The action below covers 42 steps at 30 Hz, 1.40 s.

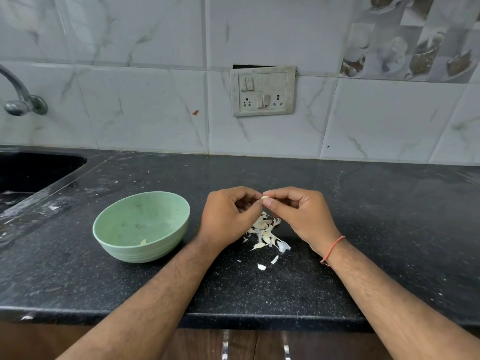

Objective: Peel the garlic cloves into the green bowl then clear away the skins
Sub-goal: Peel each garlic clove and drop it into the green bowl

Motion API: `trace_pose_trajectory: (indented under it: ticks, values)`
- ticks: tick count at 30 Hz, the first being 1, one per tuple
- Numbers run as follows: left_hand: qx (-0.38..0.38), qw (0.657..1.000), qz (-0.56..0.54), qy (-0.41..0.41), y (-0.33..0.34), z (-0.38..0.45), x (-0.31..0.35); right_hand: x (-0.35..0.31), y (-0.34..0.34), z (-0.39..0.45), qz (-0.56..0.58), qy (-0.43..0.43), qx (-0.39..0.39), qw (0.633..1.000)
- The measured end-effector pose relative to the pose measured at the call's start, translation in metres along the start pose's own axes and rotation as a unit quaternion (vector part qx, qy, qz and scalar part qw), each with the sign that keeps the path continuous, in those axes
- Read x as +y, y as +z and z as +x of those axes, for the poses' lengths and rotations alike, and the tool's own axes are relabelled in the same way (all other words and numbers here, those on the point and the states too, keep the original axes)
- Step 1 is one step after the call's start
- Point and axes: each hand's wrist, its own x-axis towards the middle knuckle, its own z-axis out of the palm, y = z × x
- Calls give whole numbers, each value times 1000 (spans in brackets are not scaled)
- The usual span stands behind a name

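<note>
Both forearms reach in over the front edge of the black counter (pixel 363 193); the left hand (pixel 230 216) and right hand (pixel 298 216) meet above its middle, fingertips of both pinching one garlic clove (pixel 264 198) between them; a heap of papery skins (pixel 265 233) lies on the counter right beneath, a few scraps strewn toward the front edge; the green bowl (pixel 141 229) stands just left of the left wrist, one pale peeled clove (pixel 143 242) at its bottom; a dark sink (pixel 31 172) fills the counter's far left corner.

No readable text, no labels, no brand names, no numbers, switch panel (pixel 262 91) at upper centre of the frame bearing no legible markings
</note>
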Motion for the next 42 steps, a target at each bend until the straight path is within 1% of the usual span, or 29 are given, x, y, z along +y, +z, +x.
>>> trace_pose_trajectory:
  ticks: [9, 14, 21, 32, 39, 42]
  values:
    - [-4, 999, 28, -31, -2, 0, 3, 4, 2, -2, -107, -85, -21, 990]
    - [-15, 998, 12, -64, -2, 2, 6, 2, 2, -4, -154, -130, -22, 979]
    - [-26, 996, -3, -91, -2, 3, 9, 1, 3, -3, -165, -135, -25, 977]
    - [-27, 997, 7, -78, -1, 3, 9, -1, 2, -2, -174, -130, -40, 975]
    - [-27, 996, 14, -81, -2, 3, 8, 0, 1, -1, -159, -108, -49, 980]
    - [-22, 996, -2, -89, -3, 3, 10, 0, 0, -1, -138, -84, -36, 986]
